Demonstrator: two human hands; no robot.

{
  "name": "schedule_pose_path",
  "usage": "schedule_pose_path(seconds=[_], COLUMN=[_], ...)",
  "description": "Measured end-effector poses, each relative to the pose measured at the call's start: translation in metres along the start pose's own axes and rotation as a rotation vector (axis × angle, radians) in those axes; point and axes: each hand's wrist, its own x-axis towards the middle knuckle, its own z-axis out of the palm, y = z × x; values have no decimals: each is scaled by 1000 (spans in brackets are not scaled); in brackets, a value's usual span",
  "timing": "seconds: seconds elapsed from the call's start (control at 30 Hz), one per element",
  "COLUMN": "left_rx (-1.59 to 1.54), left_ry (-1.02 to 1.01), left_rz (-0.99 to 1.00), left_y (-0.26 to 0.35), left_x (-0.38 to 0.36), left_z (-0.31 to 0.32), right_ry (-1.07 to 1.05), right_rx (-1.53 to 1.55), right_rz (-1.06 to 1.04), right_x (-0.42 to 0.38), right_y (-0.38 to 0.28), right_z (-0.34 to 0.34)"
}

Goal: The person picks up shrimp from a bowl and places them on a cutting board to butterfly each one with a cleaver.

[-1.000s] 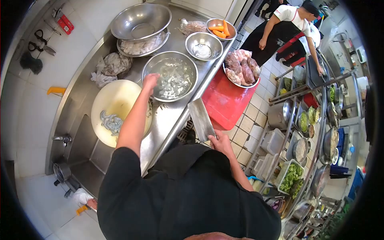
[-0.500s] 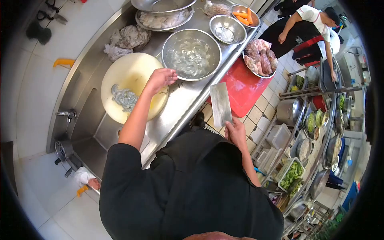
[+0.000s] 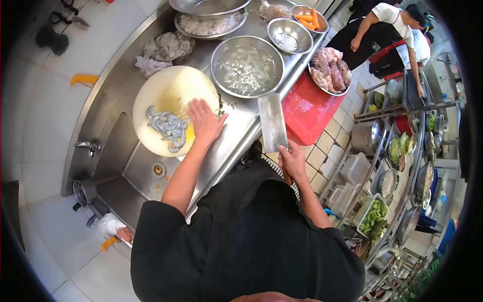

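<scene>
My left hand (image 3: 205,121) lies flat with its fingers spread on the right side of the round cream-coloured cutting board (image 3: 176,83). A heap of raw grey shrimp (image 3: 168,129) rests on the board, just left of my fingertips. My right hand (image 3: 293,160) is wrapped around the handle of a cleaver (image 3: 273,122). Its broad blade points up and away from me, over the counter's front edge. Behind the board stands a steel bowl (image 3: 215,70) of water with pale pieces in it, probably shrimp.
A steel sink (image 3: 143,168) lies beneath the board's near side. Farther back are a small steel bowl (image 3: 290,36), carrots (image 3: 308,21) and a bagged bundle (image 3: 173,46). To the right are a red board (image 3: 312,108), a meat bowl (image 3: 329,70), shelving and a person (image 3: 397,25).
My left hand has moved down from beside the water bowl onto the board and spread out. The cleaver, still in my right hand, has tilted slightly and shifted.
</scene>
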Motion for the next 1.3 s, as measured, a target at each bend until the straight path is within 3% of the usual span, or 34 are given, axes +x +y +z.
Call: schedule_pose_path(seconds=[0.07,0.17,0.2,0.27,0.33,0.4,0.6,0.7,0.9,1.03,1.3], left_rx=[11,-251,-449,-296,-217,53,-48,-44,-97,-302,-246], left_ry=[-1,-41,59,195,239,196,143,72,51,53,192], left_rz=[79,347,405,254,-101,-365,-198,48,211,247,263], left_y=[9,-6,-27,-70,-114,-127,-53,-10,-17,-37,-30], left_x=[10,31,44,64,83,91,84,56,35,42,34], left_z=[0,0,17,-2,-12,-16,0,0,1,11,10], right_ry=[31,57,66,88,111,124,117,126,115,126,92], right_rx=[18,34,23,8,11,29,-24,-10,10,48,130], right_rz=[14,30,12,2,-4,-13,-21,-30,-69,-45,15], right_x=[-2,-3,-5,-8,-14,-17,-17,-18,-18,-23,-32], right_y=[6,10,9,8,8,9,13,4,-17,-24,-28], right_z=[0,-5,-7,-13,-17,-19,-14,-9,-7,-4,3])
